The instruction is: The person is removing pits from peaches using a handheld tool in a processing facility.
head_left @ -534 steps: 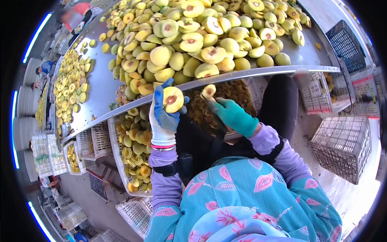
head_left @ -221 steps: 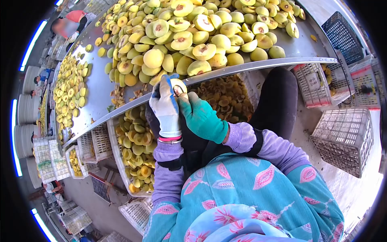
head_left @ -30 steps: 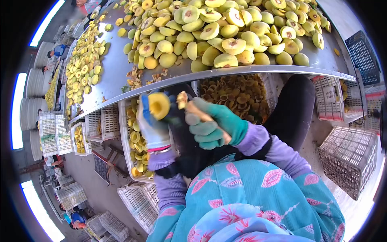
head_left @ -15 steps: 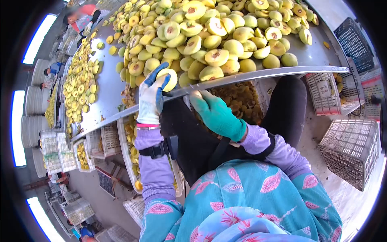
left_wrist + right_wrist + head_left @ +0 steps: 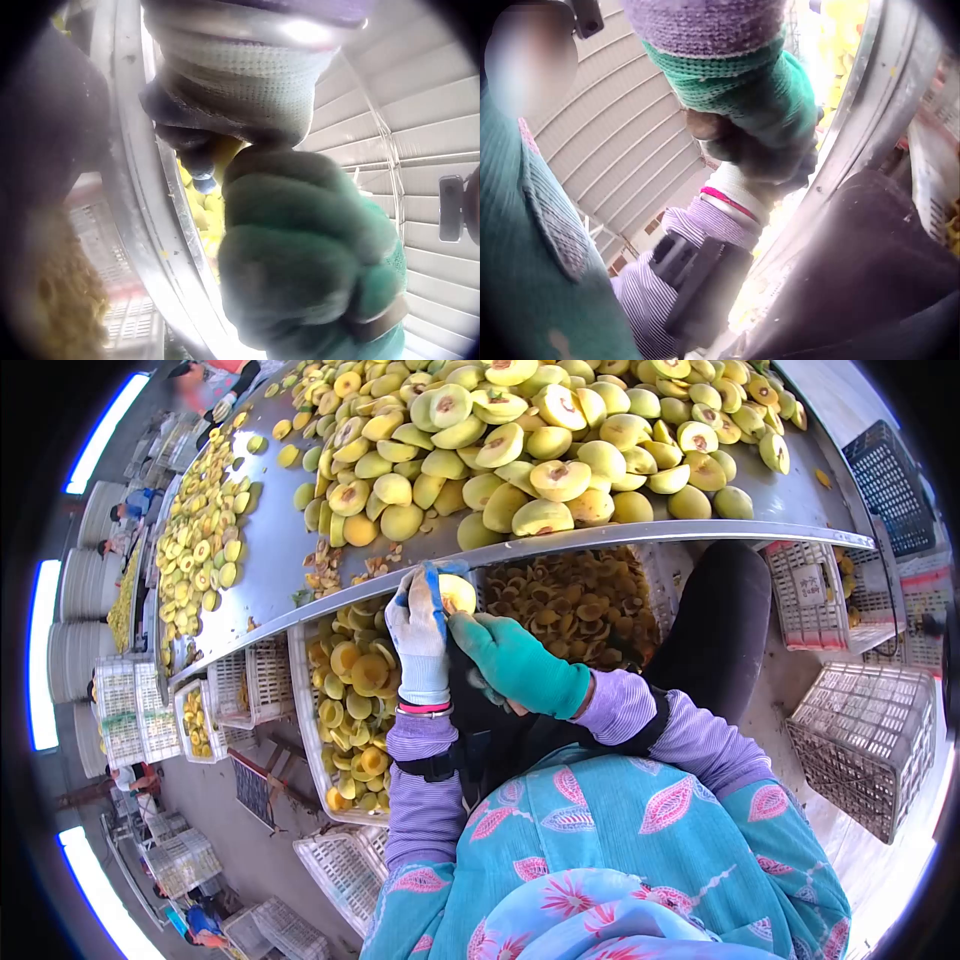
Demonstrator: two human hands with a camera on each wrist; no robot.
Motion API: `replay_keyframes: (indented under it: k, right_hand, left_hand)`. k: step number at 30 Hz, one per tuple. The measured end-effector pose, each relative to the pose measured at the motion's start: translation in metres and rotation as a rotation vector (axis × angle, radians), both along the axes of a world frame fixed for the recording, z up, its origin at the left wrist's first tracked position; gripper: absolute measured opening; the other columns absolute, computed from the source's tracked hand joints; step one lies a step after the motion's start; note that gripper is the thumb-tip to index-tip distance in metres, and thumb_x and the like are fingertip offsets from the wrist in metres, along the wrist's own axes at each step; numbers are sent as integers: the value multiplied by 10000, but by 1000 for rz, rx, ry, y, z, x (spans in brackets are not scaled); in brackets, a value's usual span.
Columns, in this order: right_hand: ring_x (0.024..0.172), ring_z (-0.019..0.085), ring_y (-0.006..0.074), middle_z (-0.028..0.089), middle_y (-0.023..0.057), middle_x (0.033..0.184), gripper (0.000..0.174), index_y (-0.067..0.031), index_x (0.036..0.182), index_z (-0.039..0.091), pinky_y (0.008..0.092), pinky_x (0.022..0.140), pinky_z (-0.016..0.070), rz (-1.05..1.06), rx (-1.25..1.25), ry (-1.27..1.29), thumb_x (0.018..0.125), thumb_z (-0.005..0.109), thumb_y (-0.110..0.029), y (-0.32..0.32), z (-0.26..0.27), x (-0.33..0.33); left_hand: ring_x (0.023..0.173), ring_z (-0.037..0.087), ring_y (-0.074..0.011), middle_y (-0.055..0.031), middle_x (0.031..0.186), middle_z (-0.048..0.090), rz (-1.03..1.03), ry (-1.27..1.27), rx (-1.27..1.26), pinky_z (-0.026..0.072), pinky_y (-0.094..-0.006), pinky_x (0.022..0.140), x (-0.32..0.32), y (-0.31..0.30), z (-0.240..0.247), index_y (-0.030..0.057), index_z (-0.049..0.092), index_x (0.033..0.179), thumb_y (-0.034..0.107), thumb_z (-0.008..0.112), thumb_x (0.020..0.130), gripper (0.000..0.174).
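Observation:
My left hand (image 5: 417, 622), in a white glove with blue fingers, holds a pale yellow peach half (image 5: 458, 595) just in front of the table edge. Close against that half is my right hand (image 5: 520, 660) in a green glove, its fingers curled round a wooden-handled tool. The butt of the wooden handle (image 5: 381, 321) pokes out of the green fist in the left wrist view. In the right wrist view the handle (image 5: 707, 124) shows too, under the green cuff. The tool's working end is hidden behind the hands and fruit.
A heap of peach halves (image 5: 560, 480) covers much of the steel table (image 5: 270, 550). Hollowed halves (image 5: 350, 710) fill a crate at my left knee. Brownish scraps (image 5: 570, 605) lie in a container under the edge. A grey crate (image 5: 860, 740) stands at the right.
A second ago the left hand held a hollowed half and the tool carried a scrap. Half a second ago it held a pale half, hands apart. Now both hands have come together at a half.

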State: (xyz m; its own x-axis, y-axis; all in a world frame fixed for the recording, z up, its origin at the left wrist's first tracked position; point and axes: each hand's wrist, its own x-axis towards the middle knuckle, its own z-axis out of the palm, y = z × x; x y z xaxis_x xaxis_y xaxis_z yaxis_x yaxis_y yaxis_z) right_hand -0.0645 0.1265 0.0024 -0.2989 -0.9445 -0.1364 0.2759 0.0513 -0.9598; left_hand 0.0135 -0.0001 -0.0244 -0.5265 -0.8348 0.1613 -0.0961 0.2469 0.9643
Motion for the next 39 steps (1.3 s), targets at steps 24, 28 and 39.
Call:
replay_keyframes:
  k: [24, 28, 39]
  right_hand:
    - [523, 572, 347, 545, 187, 593, 323, -21, 814, 521, 427, 458, 439, -464, -179, 651, 936, 527, -321, -27, 2, -32]
    - [537, 570, 398, 536, 204, 559, 302, -22, 839, 501, 476, 461, 432, -460, -150, 737, 942, 511, -306, -28, -18, -27]
    - [475, 520, 324, 515, 134, 581, 317, -33, 913, 524, 421, 411, 373, -444, -105, 537, 977, 438, -331, -19, -30, 4]
  left_hand:
    - [939, 622, -220, -128, 1139, 577, -237, 108, 8, 557, -335, 785, -25, -53, 47, 13, 571, 1178, 38, 601, 860, 321]
    - [879, 627, -185, -116, 1050, 630, -99, -269, -871, 499, -294, 801, -23, -10, 43, 14, 591, 1117, 106, 610, 881, 254]
    - [744, 601, -119, -90, 887, 668, 80, 366, 285, 498, -252, 683, -38, 14, 18, -33, 611, 960, 220, 574, 922, 258]
